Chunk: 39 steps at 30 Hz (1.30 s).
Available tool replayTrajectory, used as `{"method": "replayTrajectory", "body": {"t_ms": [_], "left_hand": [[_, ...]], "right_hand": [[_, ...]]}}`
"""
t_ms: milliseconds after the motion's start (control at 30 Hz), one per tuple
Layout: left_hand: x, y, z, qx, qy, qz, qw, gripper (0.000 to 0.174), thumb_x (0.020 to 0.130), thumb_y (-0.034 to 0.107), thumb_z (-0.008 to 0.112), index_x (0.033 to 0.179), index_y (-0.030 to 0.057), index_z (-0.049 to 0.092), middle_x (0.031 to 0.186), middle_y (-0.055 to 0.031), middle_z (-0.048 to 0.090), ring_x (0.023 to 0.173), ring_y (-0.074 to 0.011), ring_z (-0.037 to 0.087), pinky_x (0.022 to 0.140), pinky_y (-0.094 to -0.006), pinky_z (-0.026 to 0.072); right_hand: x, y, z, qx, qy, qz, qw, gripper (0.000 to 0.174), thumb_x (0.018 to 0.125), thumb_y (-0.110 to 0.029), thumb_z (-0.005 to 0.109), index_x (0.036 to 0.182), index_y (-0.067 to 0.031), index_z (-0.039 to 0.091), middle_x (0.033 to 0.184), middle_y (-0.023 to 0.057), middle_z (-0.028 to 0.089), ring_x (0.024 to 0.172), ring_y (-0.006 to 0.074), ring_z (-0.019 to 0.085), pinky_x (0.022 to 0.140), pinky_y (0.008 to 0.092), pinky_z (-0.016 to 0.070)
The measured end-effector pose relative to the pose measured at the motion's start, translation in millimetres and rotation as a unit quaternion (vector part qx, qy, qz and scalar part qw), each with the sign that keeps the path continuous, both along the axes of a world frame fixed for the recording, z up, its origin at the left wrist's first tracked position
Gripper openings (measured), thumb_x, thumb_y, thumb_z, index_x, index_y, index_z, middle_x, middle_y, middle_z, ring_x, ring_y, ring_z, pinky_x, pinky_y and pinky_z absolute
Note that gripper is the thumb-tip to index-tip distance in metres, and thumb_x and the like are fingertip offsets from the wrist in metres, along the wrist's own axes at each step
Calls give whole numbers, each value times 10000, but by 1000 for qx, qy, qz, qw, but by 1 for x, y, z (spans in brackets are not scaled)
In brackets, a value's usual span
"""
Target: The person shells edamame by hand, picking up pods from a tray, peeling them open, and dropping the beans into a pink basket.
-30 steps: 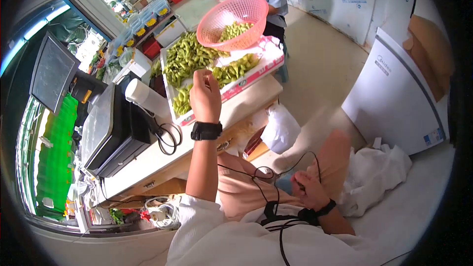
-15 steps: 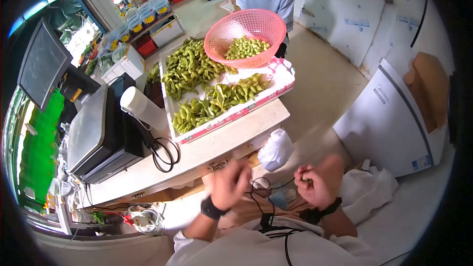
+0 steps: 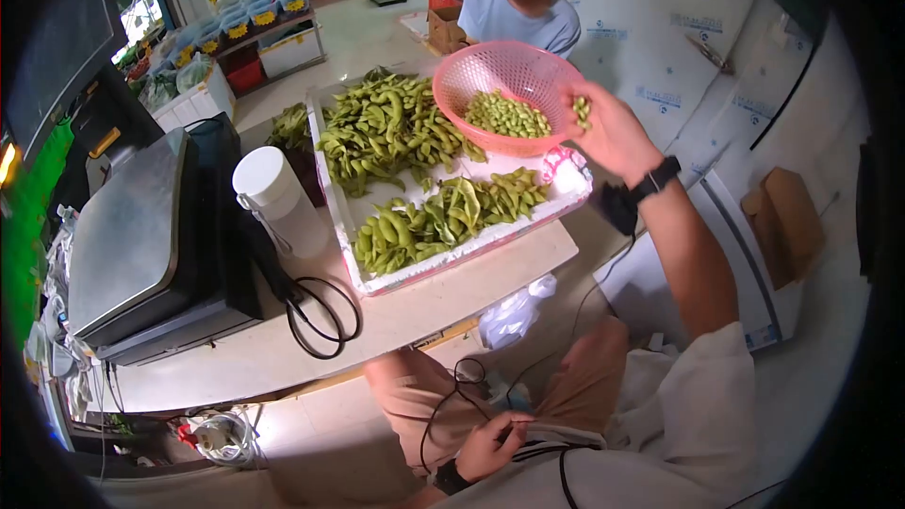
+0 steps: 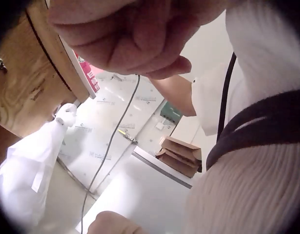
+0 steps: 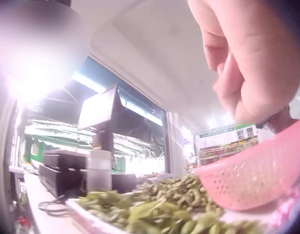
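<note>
My right hand (image 3: 586, 115) is raised beside the rim of a pink mesh basket (image 3: 471, 68) and pinches a few shelled green beans (image 3: 582, 110) at its fingertips. The basket holds a heap of shelled beans (image 3: 506, 116) and sits on the far end of a white foam tray (image 3: 443, 259) full of edamame pods (image 3: 396, 127). The right wrist view shows the basket (image 5: 257, 175) and pods (image 5: 159, 204) below my curled fingers (image 5: 247, 63). My left hand (image 3: 485, 448) lies in my lap with fingers curled (image 4: 135, 34); whatever is inside is hidden.
The tray lies on a pale counter (image 3: 452, 306) with a white cylinder (image 3: 278, 198), a scale and register (image 3: 141, 236) and black cable loops (image 3: 320, 316). Another person (image 3: 523, 5) sits behind the basket. A white bag (image 3: 514, 311) hangs under the counter; a white box (image 3: 754, 254) stands at the right.
My left hand came down from the tray to my lap. My right hand left my lap and rose to the pink basket with beans in its fingertips.
</note>
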<state>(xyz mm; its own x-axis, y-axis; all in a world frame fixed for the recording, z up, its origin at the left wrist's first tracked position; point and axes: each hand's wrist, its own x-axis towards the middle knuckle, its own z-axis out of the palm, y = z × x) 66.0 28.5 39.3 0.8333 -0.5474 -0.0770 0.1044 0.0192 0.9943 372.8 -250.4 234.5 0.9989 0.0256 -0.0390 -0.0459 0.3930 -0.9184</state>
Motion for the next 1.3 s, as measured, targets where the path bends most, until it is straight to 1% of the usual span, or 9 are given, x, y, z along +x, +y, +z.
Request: {"method": "replayTrajectory", "body": {"t_ms": [300,400,467,500,800,967,1067,1133,1300], "left_hand": [[8,33,-16,-28,32,71,997,158,891,103,564,1033,55,615,767,-65,646,706,-127,639,664,-256,498],[12,39,-20,-37,45,71,996,157,891,99,560,1031,54,615,771,-61,647,710,-121,640,663,-250,498],[14,40,-20,-39,51,70,995,159,890,95,560,1033,53,614,773,-59,647,711,-114,639,663,-247,498],[15,40,-20,-39,56,68,995,160,890,92,559,1035,53,613,774,-57,647,713,-108,638,664,-244,498],[20,44,-24,-47,70,56,995,173,882,76,565,1045,43,612,785,-53,647,720,-88,629,656,-229,490],[20,48,-25,-46,63,78,994,176,877,74,568,1044,38,611,786,-50,646,716,-81,619,650,-223,487],[20,50,-24,-43,74,73,994,174,876,74,567,1040,38,612,783,-46,645,719,-78,616,654,-223,486],[19,50,-25,-50,70,78,993,173,875,73,566,1038,39,613,783,-44,644,722,-78,615,657,-223,485],[15,49,-33,-64,65,87,992,175,876,65,558,1041,38,610,785,-44,639,721,-77,610,662,-224,487]], "right_hand": [[93,29,-1,-218,75,-117,966,410,865,-330,602,1126,-25,517,1078,98,528,879,155,540,745,262,456],[95,46,-8,-292,-26,-105,950,396,852,-276,626,1123,-4,532,1081,95,556,872,158,548,771,279,460],[96,55,-8,-530,-93,11,843,373,827,-222,629,1100,22,557,1087,106,586,968,198,561,804,313,453],[94,66,-14,-624,-254,-12,739,294,783,-165,644,1007,16,585,960,105,614,874,239,584,770,338,462],[78,177,-30,-779,-346,128,506,410,732,-224,672,1062,-11,558,1089,150,521,992,342,531,878,415,427],[78,200,-46,-854,-156,180,462,702,656,-299,732,1210,8,430,1118,246,474,1054,442,475,891,458,421],[85,202,-52,-875,-119,169,437,652,714,-277,704,1238,-17,415,1219,229,423,1119,461,442,916,525,425],[88,203,-55,-873,-96,166,449,640,732,-254,693,1245,-8,399,1244,231,404,1187,466,385,917,522,426],[92,208,-58,-854,-68,133,499,611,755,-222,671,1243,1,378,1221,269,404,1089,485,495,863,519,462]]}}
